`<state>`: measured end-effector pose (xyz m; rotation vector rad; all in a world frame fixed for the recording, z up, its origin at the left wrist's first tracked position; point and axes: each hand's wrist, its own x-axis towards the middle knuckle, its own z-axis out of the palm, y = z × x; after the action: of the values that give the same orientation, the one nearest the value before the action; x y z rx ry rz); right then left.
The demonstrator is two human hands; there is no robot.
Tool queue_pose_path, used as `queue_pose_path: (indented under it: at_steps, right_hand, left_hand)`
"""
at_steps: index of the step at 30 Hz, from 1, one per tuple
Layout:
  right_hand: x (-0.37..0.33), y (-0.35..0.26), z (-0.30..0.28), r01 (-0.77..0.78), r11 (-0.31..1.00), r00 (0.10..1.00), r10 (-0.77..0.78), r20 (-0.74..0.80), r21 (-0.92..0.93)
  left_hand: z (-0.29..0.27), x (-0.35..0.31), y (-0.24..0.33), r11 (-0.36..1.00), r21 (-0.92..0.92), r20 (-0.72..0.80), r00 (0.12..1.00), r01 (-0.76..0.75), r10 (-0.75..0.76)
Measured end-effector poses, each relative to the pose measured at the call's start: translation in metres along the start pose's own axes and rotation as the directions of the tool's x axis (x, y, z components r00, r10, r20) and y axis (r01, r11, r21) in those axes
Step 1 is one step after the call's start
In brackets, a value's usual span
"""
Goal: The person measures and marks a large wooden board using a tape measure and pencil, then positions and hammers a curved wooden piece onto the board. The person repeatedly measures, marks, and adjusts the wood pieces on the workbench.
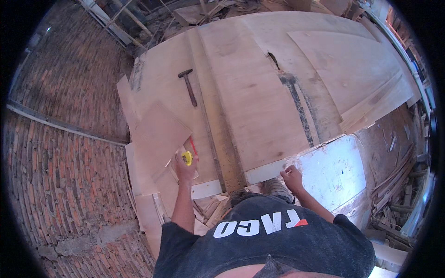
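Plywood sheets (pixel 259 92) cover the bench in the head view, stretching away ahead of both hands. Closed around a yellow tape measure (pixel 187 157), the left hand (pixel 184 167) rests on a loose plywood offcut (pixel 160 134). Curled, the right hand (pixel 293 178) presses fingertips against the near edge of the big sheet; whether it pinches anything is hard to tell. Beyond the left hand, well apart, lies a hammer (pixel 188 86).
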<state>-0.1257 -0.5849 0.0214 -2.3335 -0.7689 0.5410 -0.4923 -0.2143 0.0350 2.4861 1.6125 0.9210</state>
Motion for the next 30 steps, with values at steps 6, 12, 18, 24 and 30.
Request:
queue_pose_path:
  at_steps: [6, 12, 18, 24, 30]
  right_hand:
    - [-0.026, -0.045, 0.063, -0.739, 0.241, 0.634, 0.562, 0.531, 0.629]
    - [-0.007, -0.029, 0.107, -0.553, -0.036, 0.711, 0.501, 0.493, 0.833]
    - [0.023, 0.013, 0.102, -0.46, 0.024, 0.792, 0.464, 0.398, 0.888]
    - [0.018, -0.004, 0.09, -0.543, 0.088, 0.755, 0.486, 0.44, 0.835]
    - [0.009, -0.013, 0.074, -0.468, 0.177, 0.828, 0.43, 0.36, 0.866]
  left_hand:
    - [-0.091, -0.137, -0.019, 0.808, -0.132, 0.21, 0.813, 0.574, -0.543]
    - [-0.118, -0.194, -0.02, -0.146, 0.011, 0.973, -0.045, 0.989, -0.227]
    - [-0.036, -0.207, -0.041, -0.64, -0.325, 0.941, 0.175, 0.696, -0.289]
    - [-0.028, -0.197, -0.028, -0.766, -0.378, 0.925, 0.166, 0.52, -0.343]
    - [-0.036, -0.193, -0.013, -0.748, -0.449, 0.886, 0.132, 0.488, -0.445]
